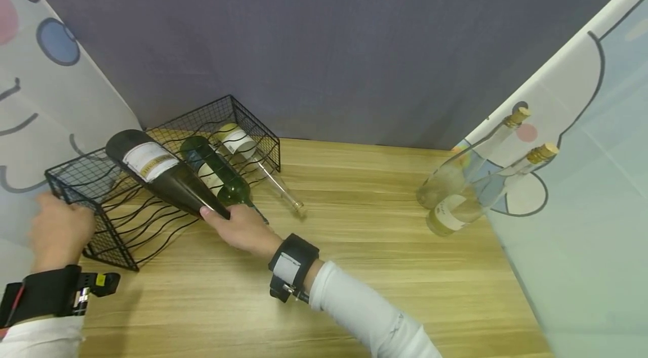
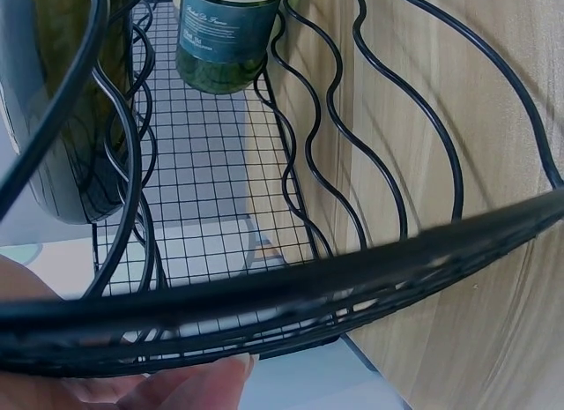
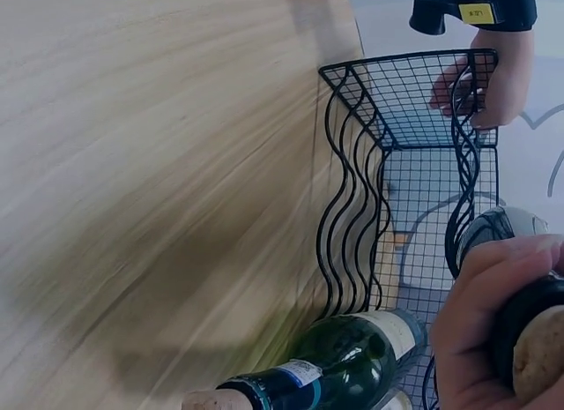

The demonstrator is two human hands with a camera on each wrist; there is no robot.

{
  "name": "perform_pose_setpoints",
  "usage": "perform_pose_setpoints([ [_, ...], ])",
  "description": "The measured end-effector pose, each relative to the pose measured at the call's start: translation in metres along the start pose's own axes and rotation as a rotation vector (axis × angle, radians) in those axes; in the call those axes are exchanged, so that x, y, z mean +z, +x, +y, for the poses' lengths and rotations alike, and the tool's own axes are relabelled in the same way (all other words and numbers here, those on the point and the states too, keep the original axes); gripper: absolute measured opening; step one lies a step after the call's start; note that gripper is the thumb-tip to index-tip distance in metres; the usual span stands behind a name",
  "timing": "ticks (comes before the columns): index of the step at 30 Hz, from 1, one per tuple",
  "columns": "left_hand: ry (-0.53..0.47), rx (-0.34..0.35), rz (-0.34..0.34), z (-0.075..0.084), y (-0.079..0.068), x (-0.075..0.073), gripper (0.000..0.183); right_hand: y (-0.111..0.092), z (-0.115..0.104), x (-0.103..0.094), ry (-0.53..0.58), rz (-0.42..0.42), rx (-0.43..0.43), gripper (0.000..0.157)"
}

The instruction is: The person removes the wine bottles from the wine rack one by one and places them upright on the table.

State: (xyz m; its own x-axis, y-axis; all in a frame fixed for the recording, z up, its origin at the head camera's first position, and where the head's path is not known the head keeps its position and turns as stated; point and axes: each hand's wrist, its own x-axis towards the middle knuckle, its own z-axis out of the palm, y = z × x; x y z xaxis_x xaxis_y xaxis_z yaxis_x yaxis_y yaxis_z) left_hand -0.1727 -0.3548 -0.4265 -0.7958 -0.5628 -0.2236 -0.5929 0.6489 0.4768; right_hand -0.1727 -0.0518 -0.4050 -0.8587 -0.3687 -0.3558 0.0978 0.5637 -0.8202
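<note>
At the head view's left edge, the left hand grips the end of the black wire rack; in its wrist view, the rim hides most of the fingers. The dark bottle slants across the rack at centre left, covering some wires; whether it touches them I cannot tell. The right hand holds its neck, hiding the neck end, though a cork shows, cut off, at the right wrist view's lower right. Next come a green bottle, partly covered, and a clear bottle, neck jutting beyond the rack's front. The wooden tabletop stretches open rightward, its near edge out of frame, its back against a grey partition. At right, two clear corked bottles overlap, outlines faint against the patterned panel.
</note>
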Motion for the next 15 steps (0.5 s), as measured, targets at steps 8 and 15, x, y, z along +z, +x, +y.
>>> perform_pose_setpoints([
  [8,-0.002,-0.004,-0.004,0.0019,-0.0014,-0.0012,0.062,0.0001,0.0043,-0.0022,-0.060,0.010,-0.043,0.048],
  [15,-0.002,-0.013,0.000,0.0019,-0.0023,-0.0010,0.062,0.0019,0.0088,-0.0018,-0.182,0.019,-0.102,0.047],
])
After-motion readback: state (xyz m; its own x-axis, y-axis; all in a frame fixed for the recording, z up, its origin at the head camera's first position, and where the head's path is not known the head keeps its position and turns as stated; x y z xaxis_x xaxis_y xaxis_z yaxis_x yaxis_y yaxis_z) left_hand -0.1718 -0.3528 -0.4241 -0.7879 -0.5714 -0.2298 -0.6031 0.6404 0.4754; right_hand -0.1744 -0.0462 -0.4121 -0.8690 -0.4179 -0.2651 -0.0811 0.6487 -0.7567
